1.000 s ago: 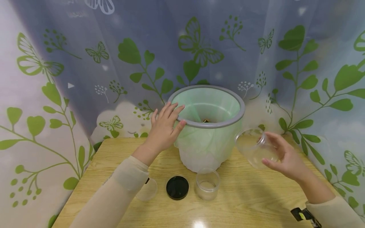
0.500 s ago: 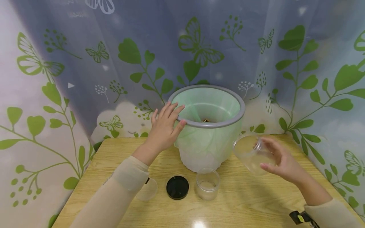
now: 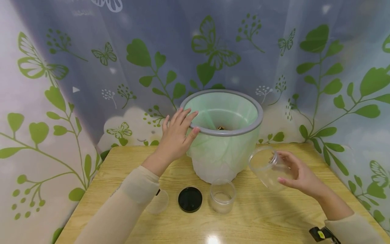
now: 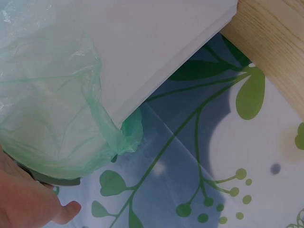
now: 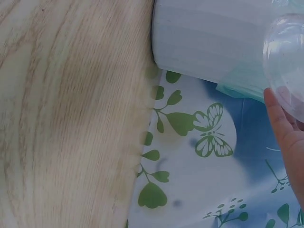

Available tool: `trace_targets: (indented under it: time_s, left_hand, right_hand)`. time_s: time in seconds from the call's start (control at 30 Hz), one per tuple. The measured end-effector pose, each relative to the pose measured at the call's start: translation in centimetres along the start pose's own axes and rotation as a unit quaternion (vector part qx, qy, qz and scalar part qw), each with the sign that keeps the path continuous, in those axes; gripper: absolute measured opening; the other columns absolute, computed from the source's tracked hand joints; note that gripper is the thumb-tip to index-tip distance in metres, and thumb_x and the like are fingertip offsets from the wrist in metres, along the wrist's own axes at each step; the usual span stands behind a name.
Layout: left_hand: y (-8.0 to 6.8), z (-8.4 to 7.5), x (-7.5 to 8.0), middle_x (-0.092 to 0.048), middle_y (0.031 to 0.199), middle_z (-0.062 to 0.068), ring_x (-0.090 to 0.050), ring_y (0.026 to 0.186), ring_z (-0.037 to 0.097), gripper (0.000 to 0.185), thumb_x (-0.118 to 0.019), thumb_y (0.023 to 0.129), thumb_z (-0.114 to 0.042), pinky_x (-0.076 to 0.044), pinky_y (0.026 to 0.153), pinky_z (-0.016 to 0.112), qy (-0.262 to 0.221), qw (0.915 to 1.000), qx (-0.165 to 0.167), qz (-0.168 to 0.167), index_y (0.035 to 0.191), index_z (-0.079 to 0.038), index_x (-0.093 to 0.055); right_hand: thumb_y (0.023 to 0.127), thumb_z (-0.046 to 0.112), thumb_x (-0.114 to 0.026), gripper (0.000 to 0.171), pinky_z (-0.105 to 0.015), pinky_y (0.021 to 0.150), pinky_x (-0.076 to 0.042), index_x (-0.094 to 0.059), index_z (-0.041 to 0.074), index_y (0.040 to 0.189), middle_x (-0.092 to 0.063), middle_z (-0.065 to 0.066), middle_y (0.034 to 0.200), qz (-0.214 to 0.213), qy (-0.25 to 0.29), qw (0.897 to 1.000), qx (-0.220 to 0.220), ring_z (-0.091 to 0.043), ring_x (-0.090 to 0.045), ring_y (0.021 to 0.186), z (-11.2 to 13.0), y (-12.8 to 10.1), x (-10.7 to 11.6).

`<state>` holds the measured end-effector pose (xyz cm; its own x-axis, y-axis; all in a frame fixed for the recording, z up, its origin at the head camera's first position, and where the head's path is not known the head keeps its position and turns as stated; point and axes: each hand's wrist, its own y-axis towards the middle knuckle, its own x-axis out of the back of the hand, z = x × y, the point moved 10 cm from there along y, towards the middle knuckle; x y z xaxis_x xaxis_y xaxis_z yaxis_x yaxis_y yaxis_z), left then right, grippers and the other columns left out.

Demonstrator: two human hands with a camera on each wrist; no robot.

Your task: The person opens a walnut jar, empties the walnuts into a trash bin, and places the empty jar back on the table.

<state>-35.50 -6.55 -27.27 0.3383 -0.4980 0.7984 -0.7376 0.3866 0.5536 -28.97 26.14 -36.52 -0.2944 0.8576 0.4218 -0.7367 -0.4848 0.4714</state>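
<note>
A white waste bin (image 3: 214, 162) with a grey rim (image 3: 257, 117) and a green liner bag (image 3: 225, 108) stands at the back of the wooden table (image 3: 274, 217). My left hand (image 3: 176, 135) rests with straight fingers on the bin's left rim; its wrist view shows the liner bag (image 4: 52, 123) and the bin wall (image 4: 156, 42). My right hand (image 3: 294, 173) grips a clear plastic jar (image 3: 263, 166) tilted on its side, mouth toward the bin, just above the table to the bin's right. The jar (image 5: 287, 61) shows at the right wrist view's edge beside my fingers (image 5: 282, 128).
In front of the bin lie a black lid (image 3: 190, 199), an upright clear jar (image 3: 222, 196) and a clear lid (image 3: 158, 202) partly under my left sleeve. A leaf-and-butterfly curtain (image 3: 91, 67) closes off the back and sides. Something small and dark lies inside the bin (image 3: 220, 128).
My right hand has lowered the clear jar, moving it slightly left and toward the table. The left hand has stayed on the bin's rim.
</note>
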Motion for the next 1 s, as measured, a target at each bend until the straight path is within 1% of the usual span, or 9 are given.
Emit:
trace_targets:
  time_s: [0.07, 0.17, 0.3, 0.4, 0.53, 0.57, 0.67, 0.8, 1.0]
  left_hand:
    - [0.0, 0.0, 0.0, -0.029, 0.161, 0.006, -0.012, 0.152, 0.026, 0.082, -0.007, 0.097, -0.073, -0.005, 0.114, 0.064, 0.000, 1.0000, 0.000, 0.000, 0.156, -0.024, -0.035]
    - [0.1, 0.0, 0.1, -0.029, 0.161, 0.006, -0.012, 0.152, 0.026, 0.082, -0.007, 0.097, -0.073, -0.005, 0.114, 0.064, -0.001, 1.0000, -0.001, 0.000, 0.156, -0.024, -0.035]
    - [0.0, 0.0, 0.1, -0.029, 0.161, 0.007, -0.012, 0.152, 0.026, 0.082, -0.008, 0.097, -0.073, -0.005, 0.114, 0.064, -0.002, 1.0000, -0.001, 0.000, 0.156, -0.024, -0.035]
    - [0.0, 0.0, 0.0, -0.029, 0.162, 0.006, -0.012, 0.152, 0.026, 0.082, -0.008, 0.097, -0.073, -0.005, 0.114, 0.064, -0.002, 1.0000, -0.001, 0.002, 0.156, -0.024, -0.035]
    - [0.0, 0.0, 0.0, -0.028, 0.162, 0.006, -0.012, 0.152, 0.026, 0.082, -0.008, 0.097, -0.073, -0.005, 0.114, 0.064, -0.001, 1.0000, 0.000, 0.003, 0.157, -0.024, -0.035]
    - [0.0, 0.0, 0.0, -0.028, 0.162, 0.006, -0.012, 0.152, 0.026, 0.082, -0.008, 0.096, -0.073, -0.005, 0.114, 0.064, -0.002, 1.0000, -0.001, 0.004, 0.157, -0.024, -0.034]
    - [0.0, -0.1, 0.0, -0.029, 0.161, 0.007, -0.011, 0.152, 0.026, 0.082, -0.008, 0.096, -0.073, -0.005, 0.114, 0.065, -0.003, 1.0000, -0.001, 0.005, 0.156, -0.024, -0.035]
    - [0.0, -0.1, 0.1, -0.029, 0.161, 0.007, -0.012, 0.152, 0.027, 0.082, -0.007, 0.096, -0.073, -0.006, 0.114, 0.065, -0.002, 1.0000, -0.001, 0.003, 0.156, -0.024, -0.035]
    - [0.0, -0.1, 0.1, -0.028, 0.162, 0.006, -0.012, 0.152, 0.026, 0.083, -0.006, 0.096, -0.073, -0.006, 0.114, 0.065, 0.000, 1.0000, 0.001, 0.003, 0.156, -0.023, -0.035]
  right_hand:
    - [0.079, -0.025, -0.064, 0.074, -0.012, 0.100, -0.038, -0.033, -0.011, 0.144, -0.053, 0.005, 0.139, 0.003, 0.002, 1.000, -0.001, 0.000, -0.049, 0.126, -0.2, -0.1, -0.1]
    - [0.080, -0.025, -0.062, 0.073, -0.014, 0.098, -0.042, -0.033, -0.010, 0.145, -0.053, 0.005, 0.138, 0.011, 0.014, 1.000, -0.009, -0.001, -0.052, 0.124, -0.7, -0.2, -0.2]
    - [0.083, -0.023, -0.059, 0.069, -0.018, 0.096, -0.045, -0.030, -0.013, 0.145, -0.051, 0.009, 0.143, 0.027, 0.043, 0.998, -0.025, -0.002, -0.050, 0.127, -1.3, -0.5, -0.5]
    - [0.086, -0.021, -0.057, 0.067, -0.020, 0.097, -0.046, -0.030, -0.012, 0.146, -0.048, 0.011, 0.147, 0.037, 0.062, 0.997, -0.036, -0.003, -0.050, 0.128, -1.7, -0.7, -0.8]
    - [0.089, -0.018, -0.056, 0.066, -0.025, 0.095, -0.049, -0.030, -0.009, 0.149, -0.046, 0.012, 0.149, 0.050, 0.079, 0.994, -0.055, -0.007, -0.055, 0.124, -2.1, -1.0, -1.2]
    - [0.090, -0.018, -0.055, 0.066, -0.026, 0.094, -0.050, -0.029, -0.010, 0.149, -0.046, 0.013, 0.149, 0.055, 0.083, 0.993, -0.060, -0.008, -0.056, 0.123, -2.2, -1.0, -1.4]
    - [0.091, -0.016, -0.055, 0.064, -0.026, 0.095, -0.049, -0.028, -0.012, 0.149, -0.045, 0.016, 0.149, 0.062, 0.088, 0.992, -0.070, -0.008, -0.056, 0.123, -2.4, -1.2, -1.7]
    - [0.092, -0.015, -0.055, 0.063, -0.024, 0.097, -0.047, -0.029, -0.012, 0.148, -0.044, 0.014, 0.149, 0.066, 0.089, 0.991, -0.073, -0.006, -0.053, 0.125, -2.8, -1.4, -2.0]
    - [0.093, -0.014, -0.055, 0.063, -0.027, 0.097, -0.048, -0.027, -0.012, 0.149, -0.043, 0.013, 0.149, 0.078, 0.103, 0.987, -0.092, -0.006, -0.051, 0.127, -3.9, -1.9, -2.5]
